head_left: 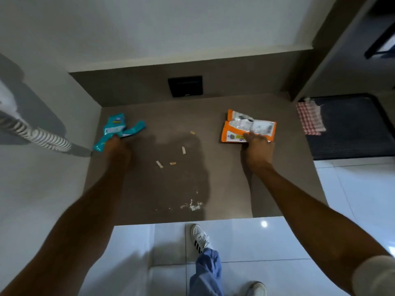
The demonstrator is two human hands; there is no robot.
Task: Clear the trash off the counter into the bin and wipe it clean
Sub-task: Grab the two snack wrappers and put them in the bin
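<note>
Brown, matte and set into a pale-walled alcove, the stone-look counter [149,189] carries all the litter, and the black square wall plate [185,86] on its back panel serves as the marker. Below and left of that plate, the left hand [116,149] is clenched around the lower part of a crumpled teal plastic snack wrapper [117,129], which fans up and away from the fist toward the plate. Below and right of the plate, the right hand [258,146] pinches the near edge of a flattened orange-and-white foil packet [248,128], long axis lying crosswise, still resting on the surface. Straight below the plate, between the two hands, lie four small cigarette butts [183,150] and, nearer the front edge, a smear of white powdery crumbs [193,205]. No bin is visible (likely out of frame), so both wrappers probably must be lifted and carried off together.
</note>
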